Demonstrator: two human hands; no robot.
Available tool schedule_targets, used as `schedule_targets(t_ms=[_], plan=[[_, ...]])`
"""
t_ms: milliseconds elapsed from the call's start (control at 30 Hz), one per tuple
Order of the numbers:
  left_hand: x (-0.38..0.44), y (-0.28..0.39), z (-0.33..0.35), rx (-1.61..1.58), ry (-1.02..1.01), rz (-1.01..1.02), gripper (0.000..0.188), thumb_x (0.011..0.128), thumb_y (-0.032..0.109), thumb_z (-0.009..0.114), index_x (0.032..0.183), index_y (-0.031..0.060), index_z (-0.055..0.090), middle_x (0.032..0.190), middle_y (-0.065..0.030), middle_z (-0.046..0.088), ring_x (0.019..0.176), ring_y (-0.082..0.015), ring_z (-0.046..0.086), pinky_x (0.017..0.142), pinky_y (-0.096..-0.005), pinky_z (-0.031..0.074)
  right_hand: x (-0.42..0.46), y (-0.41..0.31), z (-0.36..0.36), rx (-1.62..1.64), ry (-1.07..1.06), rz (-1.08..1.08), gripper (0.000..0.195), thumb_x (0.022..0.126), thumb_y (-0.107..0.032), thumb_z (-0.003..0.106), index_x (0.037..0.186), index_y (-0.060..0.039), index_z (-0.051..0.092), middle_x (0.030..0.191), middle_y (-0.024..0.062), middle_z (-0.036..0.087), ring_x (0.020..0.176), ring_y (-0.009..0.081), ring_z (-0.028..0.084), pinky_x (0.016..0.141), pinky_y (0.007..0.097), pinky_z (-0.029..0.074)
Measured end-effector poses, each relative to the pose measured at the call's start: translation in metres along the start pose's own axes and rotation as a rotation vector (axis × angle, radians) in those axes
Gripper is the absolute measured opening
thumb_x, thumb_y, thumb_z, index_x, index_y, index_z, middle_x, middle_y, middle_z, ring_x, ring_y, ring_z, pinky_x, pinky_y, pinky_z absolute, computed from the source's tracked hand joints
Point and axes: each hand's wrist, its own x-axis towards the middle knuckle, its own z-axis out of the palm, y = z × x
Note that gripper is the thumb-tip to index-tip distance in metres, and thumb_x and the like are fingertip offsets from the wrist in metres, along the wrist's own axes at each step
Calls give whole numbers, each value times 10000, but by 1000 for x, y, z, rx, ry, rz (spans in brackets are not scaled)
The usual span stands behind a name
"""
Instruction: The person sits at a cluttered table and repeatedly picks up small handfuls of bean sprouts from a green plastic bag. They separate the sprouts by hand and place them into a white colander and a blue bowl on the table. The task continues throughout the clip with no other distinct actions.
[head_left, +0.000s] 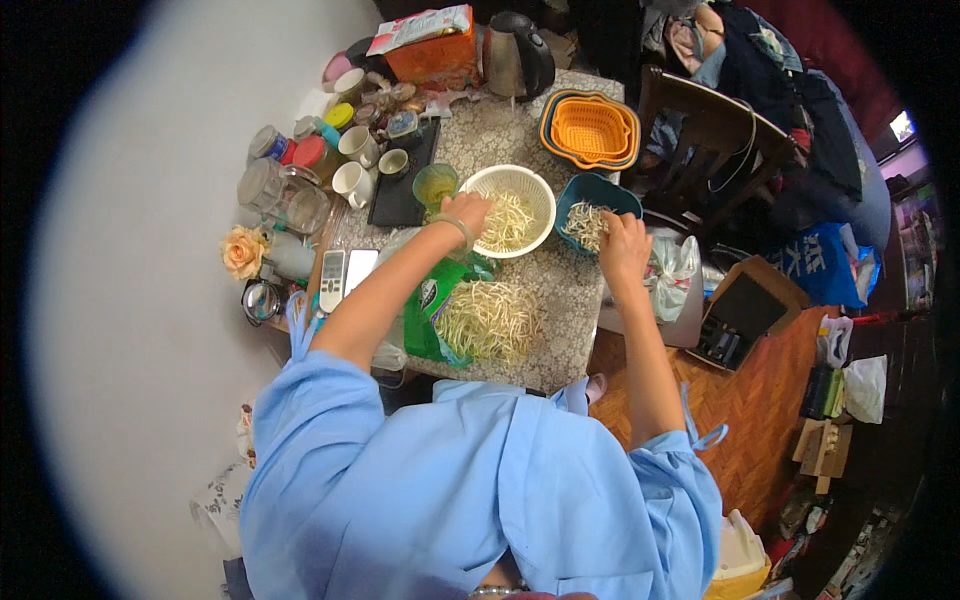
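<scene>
My left hand (469, 214), with a bangle on the wrist, reaches over the left rim of a white plastic colander (549, 214) that holds bean sprouts (511, 223). Whether its fingers grip any sprouts cannot be told. At the right rim of a dark teal basket (628, 196) is my right hand (625, 240), its fingertips at the thin sprout pieces (586, 223) inside; a hold on them is unclear. Nearer to me, a large heap of bean sprouts (491, 321) lies on the patterned tabletop, partly over a green plastic bag (424, 319).
Nested orange baskets (590, 129) stand behind the teal one, beside the table's right edge. A green-tinted bowl (435, 185) touches a black tray (397, 201). Mugs (352, 184), jars, a remote control (332, 279) and an electric kettle (517, 56) crowd the left and back. A wooden chair (697, 142) stands right.
</scene>
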Motion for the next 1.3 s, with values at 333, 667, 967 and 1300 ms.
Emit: schedule_targets(t_ms=[333,667,967,1300], plan=[[-55,40,25,-42,29,224,72,695,198,650,738,148,677,802,-77,558,831,-248,547,729,-382,437,-72,-50,68,444,-472,-20,155,661,-104,650,816,-106,651,844,117,561,848,293,538,729,391,444],[-54,41,48,-447,-64,209,155,671,206,683,794,111,678,780,-94,616,752,-250,582,688,-361,460,-61,-41,50,438,-531,-218,71,731,-159,584,730,-91,603,826,88,564,832,276,526,702,392,429],[-46,57,66,-362,29,173,181,687,252,671,772,92,659,772,-90,631,739,-248,594,668,-361,463,-44,-34,24,706,-395,-86,104,794,-118,545,809,-20,577,792,112,582,748,261,559,660,353,438],[-45,71,72,-37,119,96,347,718,275,648,948,30,562,787,-136,619,756,-290,598,646,-406,475,-114,14,60,1150,-393,526,136,839,-112,512,862,5,577,724,30,581,665,94,520,608,239,421]])
